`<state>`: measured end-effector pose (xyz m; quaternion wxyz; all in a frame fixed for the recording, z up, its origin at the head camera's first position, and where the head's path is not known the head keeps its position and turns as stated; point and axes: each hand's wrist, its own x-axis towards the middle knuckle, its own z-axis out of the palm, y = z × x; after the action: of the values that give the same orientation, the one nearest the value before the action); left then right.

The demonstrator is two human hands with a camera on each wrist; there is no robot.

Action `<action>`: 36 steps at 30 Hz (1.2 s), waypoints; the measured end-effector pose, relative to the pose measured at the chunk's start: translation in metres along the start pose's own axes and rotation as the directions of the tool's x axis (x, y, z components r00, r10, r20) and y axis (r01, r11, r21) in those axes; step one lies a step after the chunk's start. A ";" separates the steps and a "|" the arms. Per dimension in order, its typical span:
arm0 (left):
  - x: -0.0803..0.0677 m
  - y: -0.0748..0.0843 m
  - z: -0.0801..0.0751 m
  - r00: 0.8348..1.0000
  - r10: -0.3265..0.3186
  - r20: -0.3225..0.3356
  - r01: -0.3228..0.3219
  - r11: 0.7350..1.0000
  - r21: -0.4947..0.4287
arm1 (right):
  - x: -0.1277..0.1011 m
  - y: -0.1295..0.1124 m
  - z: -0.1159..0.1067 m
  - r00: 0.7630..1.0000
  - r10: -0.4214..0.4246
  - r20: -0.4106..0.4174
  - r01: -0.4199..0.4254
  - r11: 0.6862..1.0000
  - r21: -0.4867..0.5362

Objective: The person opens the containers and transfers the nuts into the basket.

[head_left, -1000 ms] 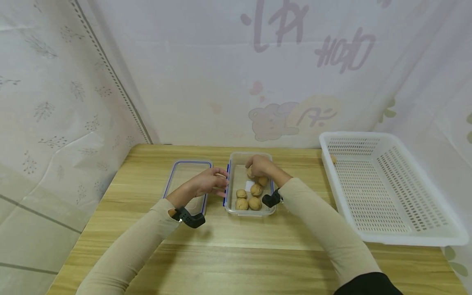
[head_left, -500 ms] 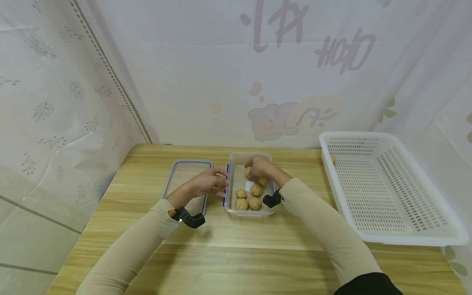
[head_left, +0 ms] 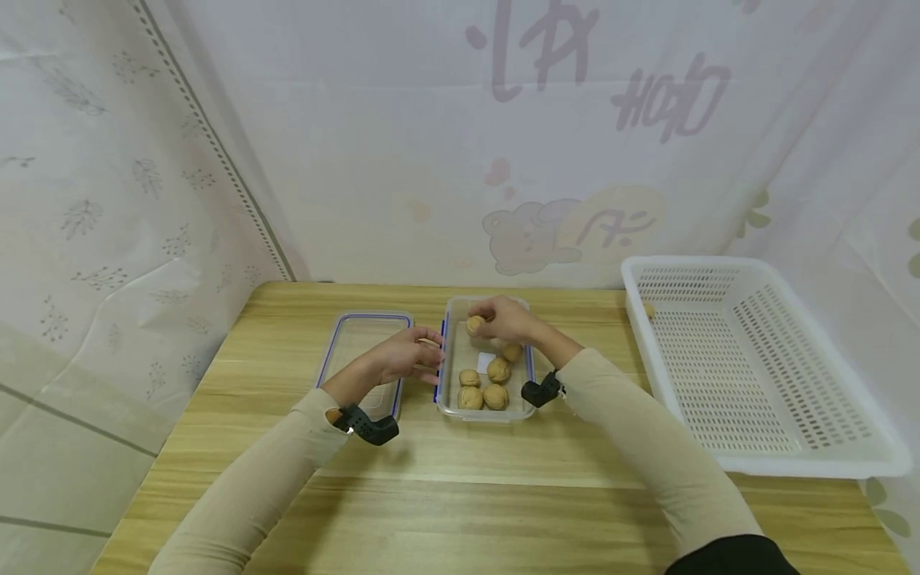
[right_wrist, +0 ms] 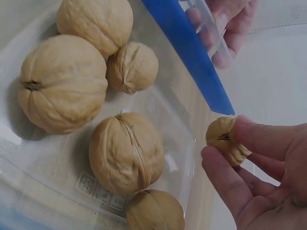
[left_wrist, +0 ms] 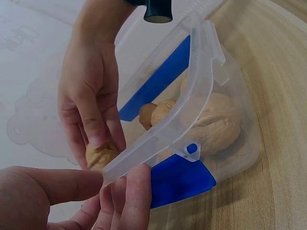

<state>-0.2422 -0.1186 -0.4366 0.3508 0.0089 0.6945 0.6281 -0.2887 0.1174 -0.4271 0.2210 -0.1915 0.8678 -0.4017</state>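
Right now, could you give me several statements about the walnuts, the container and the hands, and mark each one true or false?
1. The right hand pinches a walnut between its fingertips. True.
2. The left hand rests flat on the lid. False: its fingers hold the left rim of the clear container.
3. Several loose walnuts lie in the container. True.
4. The white basket stands to the left of the container. False: it stands to the right, near the table's right edge.
5. The lid is clipped onto the container. False: it lies on the table, left of the container.
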 end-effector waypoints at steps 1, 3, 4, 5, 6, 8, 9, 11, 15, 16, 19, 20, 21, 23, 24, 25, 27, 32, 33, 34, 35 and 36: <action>0.000 0.000 0.000 1.000 0.000 0.000 0.000 1.000 0.000 | -0.001 -0.001 0.000 1.000 -0.002 0.003 0.002 1.000 0.020; 0.000 0.000 0.000 1.000 0.003 0.003 -0.003 1.000 0.001 | -0.004 -0.002 0.000 1.000 -0.001 0.003 0.001 0.998 0.061; -0.001 0.000 0.000 1.000 0.005 0.006 -0.005 1.000 0.002 | -0.004 -0.002 0.000 1.000 -0.005 -0.001 0.005 0.997 0.075; -0.001 0.000 0.000 1.000 0.006 0.008 -0.006 1.000 0.004 | -0.005 -0.002 0.000 1.000 -0.008 -0.007 0.009 0.996 0.086; -0.001 0.000 0.000 1.000 0.007 0.010 -0.007 1.000 0.004 | -0.006 -0.003 0.000 1.000 -0.012 -0.013 0.013 0.995 0.095; -0.002 0.001 -0.001 1.000 0.009 0.014 -0.009 1.000 0.006 | -0.008 -0.003 -0.001 0.999 -0.019 -0.027 0.022 0.993 0.114; -0.002 0.001 -0.001 1.000 0.008 0.015 -0.008 1.000 0.007 | -0.008 -0.004 -0.001 0.999 -0.023 -0.034 0.028 0.992 0.127; -0.002 0.001 -0.001 1.000 0.008 0.015 -0.008 1.000 0.006 | -0.010 -0.005 -0.003 0.998 -0.030 -0.050 0.037 0.987 0.154; -0.002 0.001 -0.001 1.000 0.005 0.014 -0.005 1.000 0.003 | -0.016 -0.008 -0.008 0.997 -0.041 -0.062 0.053 0.976 0.212; -0.001 0.001 -0.001 1.000 0.005 0.013 -0.005 1.000 0.003 | -0.017 -0.008 -0.009 0.997 -0.042 -0.063 0.056 0.973 0.224; -0.001 0.001 -0.001 1.000 0.003 0.011 -0.003 1.000 0.001 | -0.021 -0.008 -0.013 0.997 -0.052 -0.066 0.066 0.967 0.248; 0.000 0.001 -0.001 1.000 0.002 0.008 -0.002 1.000 0.002 | -0.022 -0.008 -0.015 0.996 -0.052 -0.066 0.068 0.965 0.254; 0.000 0.001 -0.001 1.000 0.001 0.007 -0.001 1.000 0.003 | -0.024 -0.008 -0.016 0.997 -0.053 -0.065 0.068 0.964 0.258; 0.000 0.001 -0.001 1.000 -0.001 0.003 0.001 1.000 0.003 | -0.026 -0.008 -0.019 0.997 -0.051 -0.062 0.065 0.964 0.259; 0.000 0.001 -0.001 1.000 -0.001 0.001 0.001 1.000 0.004 | -0.028 -0.008 -0.021 0.997 -0.049 -0.060 0.063 0.964 0.259; 0.000 0.001 -0.001 1.000 -0.001 -0.002 0.001 1.000 0.005 | -0.029 -0.009 -0.022 0.997 -0.043 -0.058 0.057 0.964 0.260; 0.000 0.000 0.000 1.000 -0.001 -0.006 0.001 1.000 0.002 | -0.033 -0.010 -0.026 0.997 -0.044 -0.057 0.057 0.965 0.258; 0.000 0.000 0.000 1.000 -0.001 -0.008 0.001 1.000 -0.003 | -0.043 -0.009 -0.036 0.996 -0.061 -0.062 0.074 0.968 0.239; 0.000 0.000 -0.001 1.000 -0.002 -0.006 0.002 1.000 -0.003 | -0.045 -0.009 -0.038 0.996 -0.063 -0.065 0.076 0.969 0.235; -0.001 0.000 -0.001 1.000 -0.001 -0.004 0.001 1.000 -0.001 | -0.047 -0.009 -0.040 0.995 -0.068 -0.069 0.082 0.970 0.227; -0.001 0.000 -0.001 1.000 -0.001 -0.001 0.001 1.000 0.000 | -0.049 -0.009 -0.042 0.995 -0.073 -0.073 0.087 0.971 0.223; -0.001 0.000 -0.001 1.000 0.000 0.002 0.000 1.000 0.001 | -0.052 -0.009 -0.045 0.994 -0.074 -0.078 0.090 0.972 0.218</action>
<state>-0.2424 -0.1194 -0.4360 0.3516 0.0097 0.6944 0.6278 -0.2682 0.1656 -0.3818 0.1942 -0.1874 0.8160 -0.5111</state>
